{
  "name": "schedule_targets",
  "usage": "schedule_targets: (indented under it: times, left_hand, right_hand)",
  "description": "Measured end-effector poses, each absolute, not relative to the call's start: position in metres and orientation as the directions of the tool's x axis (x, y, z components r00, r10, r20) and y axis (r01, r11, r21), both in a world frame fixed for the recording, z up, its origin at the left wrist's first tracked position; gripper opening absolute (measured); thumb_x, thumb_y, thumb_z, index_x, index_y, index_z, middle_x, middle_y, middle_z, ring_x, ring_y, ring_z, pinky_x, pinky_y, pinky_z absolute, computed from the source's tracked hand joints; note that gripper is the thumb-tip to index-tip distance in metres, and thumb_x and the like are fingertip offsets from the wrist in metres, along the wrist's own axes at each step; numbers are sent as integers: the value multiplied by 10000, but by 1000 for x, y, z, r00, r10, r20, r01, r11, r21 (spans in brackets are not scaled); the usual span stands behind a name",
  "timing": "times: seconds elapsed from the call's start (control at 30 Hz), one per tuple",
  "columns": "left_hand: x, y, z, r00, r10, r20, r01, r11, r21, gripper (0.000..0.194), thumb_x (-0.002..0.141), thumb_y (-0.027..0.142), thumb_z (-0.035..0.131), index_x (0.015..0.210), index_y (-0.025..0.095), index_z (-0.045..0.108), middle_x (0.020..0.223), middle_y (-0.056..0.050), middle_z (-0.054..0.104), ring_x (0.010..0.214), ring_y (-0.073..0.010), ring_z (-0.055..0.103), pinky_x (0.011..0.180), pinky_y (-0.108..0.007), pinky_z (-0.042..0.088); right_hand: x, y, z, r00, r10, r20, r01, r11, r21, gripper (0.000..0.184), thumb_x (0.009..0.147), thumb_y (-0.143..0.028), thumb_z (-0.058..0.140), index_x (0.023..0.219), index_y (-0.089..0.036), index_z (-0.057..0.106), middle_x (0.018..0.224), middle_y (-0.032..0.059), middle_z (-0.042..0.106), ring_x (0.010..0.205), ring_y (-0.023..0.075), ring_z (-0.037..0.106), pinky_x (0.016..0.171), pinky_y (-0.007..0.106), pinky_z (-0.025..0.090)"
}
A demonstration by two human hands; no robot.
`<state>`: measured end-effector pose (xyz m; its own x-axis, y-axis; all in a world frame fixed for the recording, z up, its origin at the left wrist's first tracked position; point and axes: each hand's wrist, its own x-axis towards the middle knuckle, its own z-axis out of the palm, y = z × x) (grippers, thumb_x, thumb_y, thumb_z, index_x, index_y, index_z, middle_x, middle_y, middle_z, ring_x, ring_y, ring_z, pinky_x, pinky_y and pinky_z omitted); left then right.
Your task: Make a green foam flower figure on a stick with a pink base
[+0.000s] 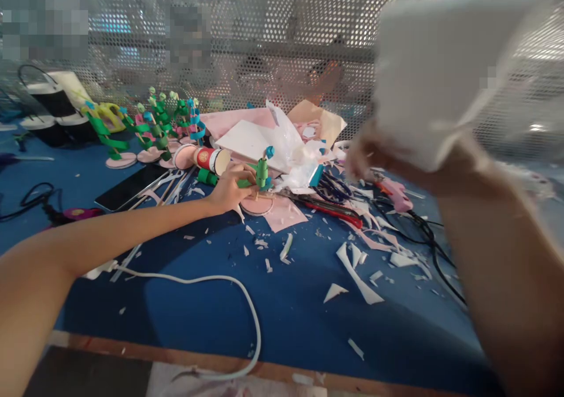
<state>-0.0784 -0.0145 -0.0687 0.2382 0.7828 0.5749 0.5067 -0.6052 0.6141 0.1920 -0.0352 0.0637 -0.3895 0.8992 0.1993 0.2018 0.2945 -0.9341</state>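
My left hand (pixel 232 187) is closed at the lower part of a small paper craft (pixel 262 174), a stick wound with green paper and topped with blue. It stands over a round pink base (pixel 257 205). At the right my right hand (pixel 379 153) is raised and smeared by motion. A large white sheet (pixel 440 74), blurred too, is up in the air at this hand, which seems to grip it; the exact hold is unclear. Just below the right hand lies a pink glue gun (pixel 396 194). A red cutter knife (pixel 335 210) rests between the hands.
Several similar paper crafts (pixel 161 124) stand back left, beside a red-and-white paper cup (pixel 207 160) on its side. A phone (pixel 130 188), white cable (pixel 211 278), black cords (pixel 434 238) and white scraps (pixel 359 276) lie on the blue tabletop. A perforated metal screen (pixel 282 44) rises behind.
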Motion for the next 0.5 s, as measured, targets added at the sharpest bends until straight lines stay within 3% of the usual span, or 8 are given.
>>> schedule_targets:
  times: [0.07, 0.13, 0.27, 0.4, 0.5]
  left_hand:
    - [-79, -14, -70, 219, 794, 568, 507, -590, 628, 137, 686, 198, 690, 587, 172, 600, 859, -37, 626, 908, -200, 497, 867, -386, 379]
    - [-80, -14, -71, 213, 795, 569, 497, -589, 637, 132, 676, 195, 695, 594, 167, 596, 866, -44, 622, 918, -202, 500, 862, -378, 381]
    - [-82, -11, -72, 267, 764, 588, 455, -637, 622, 151, 691, 245, 682, 610, 163, 584, 859, -49, 609, 907, -191, 513, 842, -354, 396]
    - [-83, -10, -73, 262, 760, 594, 444, -642, 626, 158, 702, 256, 669, 608, 165, 580, 851, -46, 605, 850, -173, 522, 824, -348, 400]
    - [-83, -10, -73, 279, 747, 604, 443, -658, 609, 154, 714, 249, 659, 608, 164, 586, 833, -43, 609, 832, -169, 520, 832, -357, 391]
  right_hand:
    - [172, -44, 36, -544, 839, 17, 188, 141, -972, 278, 682, -424, 652, 742, -184, 526, 682, 44, 652, 568, 201, 638, 469, 324, 528]
    - [157, -48, 11, -563, 814, -141, 219, -18, -976, 286, 815, -440, 480, 769, -162, 525, 748, 111, 692, 537, 205, 640, 439, 322, 525]
    - [145, -44, -21, -512, 838, -189, 194, -102, -976, 294, 889, -370, 361, 774, -158, 529, 674, 102, 694, 463, 177, 622, 433, 276, 518]
    - [142, -39, -38, -487, 852, -192, 161, -129, -979, 254, 831, -412, 471, 732, -181, 512, 444, 40, 604, 425, 196, 613, 423, 265, 506]
    - [138, -36, -48, -451, 873, -185, 112, -150, -982, 256, 804, -418, 512, 690, -192, 478, 403, 13, 571, 406, 186, 604, 419, 258, 504]
